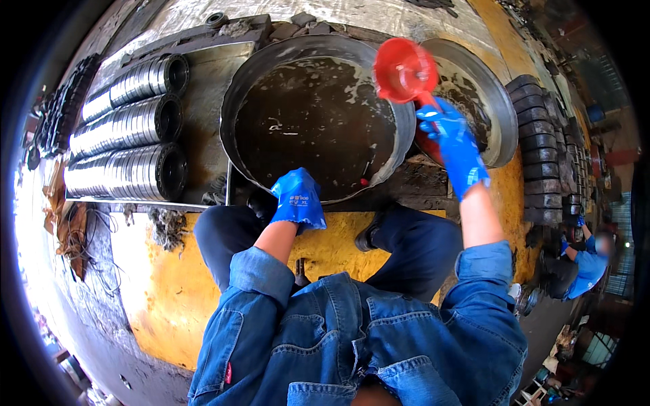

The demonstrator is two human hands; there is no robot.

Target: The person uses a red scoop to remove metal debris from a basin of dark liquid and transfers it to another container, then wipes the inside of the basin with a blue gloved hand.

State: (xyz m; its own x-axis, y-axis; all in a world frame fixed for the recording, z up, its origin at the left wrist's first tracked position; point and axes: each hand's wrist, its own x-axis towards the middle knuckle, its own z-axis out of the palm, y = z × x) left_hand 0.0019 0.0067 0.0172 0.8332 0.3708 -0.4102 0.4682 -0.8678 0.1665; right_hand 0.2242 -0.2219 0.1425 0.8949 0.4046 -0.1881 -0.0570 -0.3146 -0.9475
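Observation:
My right hand [455, 139], in a blue rubber glove, grips the handle of a red plastic dipper [404, 68]. The dipper is slightly blurred and hangs above where two round metal basins meet. Dark, foam-flecked liquid fills much of the large basin [232, 139] in front of me. The smaller basin [506, 111] to its right also holds brownish liquid. Gloved in blue too, my left hand [298, 196] is closed at the large basin's near rim; its fingertips are hidden, so what it may hold does not show. A small red-tipped object [364, 182] lies inside that rim.
Three rows of shiny metal rings [125, 126] lie on a metal tray [203, 74] at left. Dark ring stacks [539, 155] stand at right. Grey rags [167, 227] lie by the yellow board [169, 284]. A co-worker [588, 264] in blue sits far right.

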